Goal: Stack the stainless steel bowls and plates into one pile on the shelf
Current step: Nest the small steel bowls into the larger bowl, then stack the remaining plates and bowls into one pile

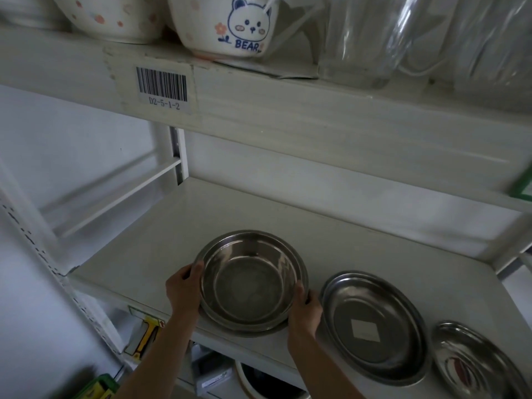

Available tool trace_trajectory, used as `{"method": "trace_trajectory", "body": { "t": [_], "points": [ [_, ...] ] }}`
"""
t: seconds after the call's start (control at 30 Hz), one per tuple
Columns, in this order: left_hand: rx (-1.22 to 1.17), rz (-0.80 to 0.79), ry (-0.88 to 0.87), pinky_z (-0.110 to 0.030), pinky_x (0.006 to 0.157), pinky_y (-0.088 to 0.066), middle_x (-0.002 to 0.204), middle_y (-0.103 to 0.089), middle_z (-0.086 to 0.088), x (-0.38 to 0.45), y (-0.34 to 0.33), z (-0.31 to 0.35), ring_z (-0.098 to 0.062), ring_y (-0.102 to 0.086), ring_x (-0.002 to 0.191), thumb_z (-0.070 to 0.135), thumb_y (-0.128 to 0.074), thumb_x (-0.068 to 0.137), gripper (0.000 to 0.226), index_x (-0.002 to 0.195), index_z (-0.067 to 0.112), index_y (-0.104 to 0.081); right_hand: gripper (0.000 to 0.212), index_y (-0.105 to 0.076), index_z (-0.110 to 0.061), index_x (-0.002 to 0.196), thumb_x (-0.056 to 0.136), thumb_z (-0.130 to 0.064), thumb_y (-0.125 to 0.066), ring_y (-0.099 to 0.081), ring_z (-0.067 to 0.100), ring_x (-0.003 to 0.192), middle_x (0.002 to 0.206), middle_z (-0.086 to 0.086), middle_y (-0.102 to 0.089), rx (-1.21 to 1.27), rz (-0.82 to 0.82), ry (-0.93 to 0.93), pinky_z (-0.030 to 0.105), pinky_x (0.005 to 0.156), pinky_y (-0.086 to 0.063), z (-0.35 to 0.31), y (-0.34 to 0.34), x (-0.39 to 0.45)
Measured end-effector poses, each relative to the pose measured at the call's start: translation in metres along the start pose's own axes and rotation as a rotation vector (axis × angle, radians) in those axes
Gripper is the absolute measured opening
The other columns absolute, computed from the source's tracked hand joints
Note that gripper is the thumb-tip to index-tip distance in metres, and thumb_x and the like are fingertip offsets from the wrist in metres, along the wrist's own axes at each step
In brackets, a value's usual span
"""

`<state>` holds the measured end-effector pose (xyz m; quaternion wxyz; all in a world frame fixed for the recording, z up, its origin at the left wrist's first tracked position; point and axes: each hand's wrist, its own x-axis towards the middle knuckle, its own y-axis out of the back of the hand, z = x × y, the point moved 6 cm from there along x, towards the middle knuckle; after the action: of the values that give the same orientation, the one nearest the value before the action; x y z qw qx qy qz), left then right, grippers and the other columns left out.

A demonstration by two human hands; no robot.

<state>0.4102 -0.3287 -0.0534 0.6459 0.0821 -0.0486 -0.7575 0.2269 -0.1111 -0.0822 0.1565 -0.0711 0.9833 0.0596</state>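
The left hand [184, 289] is gripping the left rim of a round stainless steel bowl [250, 283], fingers curled over the edge. The bowl is sitting mouth-up, nested in a second steel bowl [270, 331], at the front of the white metal shelf [161, 249]. The right hand [306, 311] is clasping the right rim. Just beside it, two stacked oval steel plates [371, 326] are lying flat, long axis running front to back, bearing an unreadable white sticker [365, 329]. A third oval steel plate [472, 361] is lying farther right. Above, a barcode label [162, 87] is reading "D2-5-1-2"; a white ceramic bowl [227, 27] is showing "BEAR".
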Motion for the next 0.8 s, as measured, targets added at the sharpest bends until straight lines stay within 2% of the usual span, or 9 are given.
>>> {"method": "trace_trajectory", "body": {
  "t": [0.07,0.13,0.2,0.3,0.4,0.5,0.63,0.73,0.8],
  "points": [
    [0.036,0.011,-0.005,-0.034,0.071,-0.052,0.075,-0.069,-0.022,0.001,0.001,0.001,-0.024,-0.059,0.066,0.021,-0.059,0.092,0.024,0.075,0.006,-0.069,0.035,-0.065,-0.006,0.088,0.096,-0.040,-0.055,-0.059,0.023,0.072,0.080,0.011,-0.065,0.007,-0.016,-0.016,0.032,0.070,-0.045,0.001,0.000,-0.002],
    [0.092,0.032,-0.007,-0.036,0.078,-0.050,0.087,-0.072,-0.015,0.002,0.002,0.004,-0.025,-0.062,0.075,0.024,-0.060,0.091,0.019,0.091,0.008,-0.071,0.040,-0.065,-0.005,0.089,0.095,-0.043,-0.054,-0.059,0.024,0.074,0.082,0.013,-0.065,0.012,-0.030,-0.038,0.035,0.073,-0.046,0.004,0.001,-0.004],
    [0.135,0.069,-0.014,-0.034,0.081,-0.046,0.101,-0.071,-0.015,0.002,0.004,0.006,-0.025,-0.063,0.086,0.026,-0.063,0.089,0.029,0.110,0.006,-0.068,0.044,-0.067,-0.005,0.091,0.095,-0.046,-0.052,-0.058,0.025,0.078,0.082,0.012,-0.062,0.021,-0.048,-0.065,0.037,0.076,-0.046,0.007,0.004,-0.007],
    [0.158,0.120,-0.065,-0.033,0.081,-0.042,0.116,-0.060,-0.013,-0.001,0.008,0.012,-0.026,-0.060,0.100,0.033,-0.067,0.086,0.040,0.118,0.011,-0.064,0.043,-0.065,-0.008,0.088,0.094,-0.048,-0.052,-0.055,0.023,0.077,0.077,0.006,-0.059,0.027,-0.070,-0.085,0.038,0.074,-0.045,0.010,0.009,-0.012],
    [0.140,0.134,-0.173,-0.033,0.079,-0.042,0.109,-0.055,-0.002,-0.010,0.002,0.030,-0.024,-0.058,0.101,0.036,-0.067,0.085,0.035,0.112,0.015,-0.066,0.040,-0.060,-0.013,0.078,0.095,-0.048,-0.051,-0.049,0.018,0.065,0.066,0.000,-0.051,0.027,-0.089,-0.103,0.036,0.070,-0.041,0.011,0.015,-0.019],
    [0.021,0.116,-0.292,-0.028,0.075,-0.043,0.095,-0.052,0.009,-0.030,-0.010,0.056,-0.023,-0.060,0.097,0.027,-0.070,0.084,0.018,0.100,0.020,-0.066,0.040,-0.057,-0.017,0.069,0.096,-0.045,-0.050,-0.048,0.021,0.068,0.065,0.001,-0.050,-0.006,-0.104,-0.092,0.037,0.071,-0.040,0.011,0.022,-0.025],
    [-0.101,0.003,-0.324,-0.013,0.072,-0.049,0.090,-0.068,0.009,-0.069,-0.039,0.076,0.001,-0.066,0.083,0.038,-0.068,0.085,0.018,0.093,0.024,-0.062,0.043,-0.063,-0.010,0.072,0.097,-0.043,-0.050,-0.048,0.020,0.062,0.063,0.005,-0.054,-0.030,-0.137,-0.089,0.035,0.070,-0.038,0.015,0.034,-0.034],
    [-0.210,-0.146,-0.280,-0.023,0.079,-0.053,0.096,-0.071,0.003,-0.100,-0.068,0.078,-0.008,-0.068,0.088,0.030,-0.070,0.086,0.022,0.103,0.015,-0.067,0.043,-0.068,-0.004,0.081,0.099,-0.039,-0.050,-0.047,0.016,0.052,0.058,0.002,-0.055,-0.028,-0.151,-0.078,0.032,0.059,-0.039,0.017,0.051,-0.042],
    [-0.255,-0.235,-0.259,-0.019,0.075,-0.053,0.095,-0.071,0.005,-0.124,-0.085,0.076,-0.009,-0.068,0.087,0.027,-0.070,0.086,0.018,0.102,0.019,-0.067,0.042,-0.070,-0.003,0.082,0.100,-0.035,-0.049,-0.046,0.013,0.046,0.053,-0.003,-0.056,-0.053,-0.149,-0.030,0.028,0.052,-0.037,0.015,0.067,-0.045]
  ]
}}
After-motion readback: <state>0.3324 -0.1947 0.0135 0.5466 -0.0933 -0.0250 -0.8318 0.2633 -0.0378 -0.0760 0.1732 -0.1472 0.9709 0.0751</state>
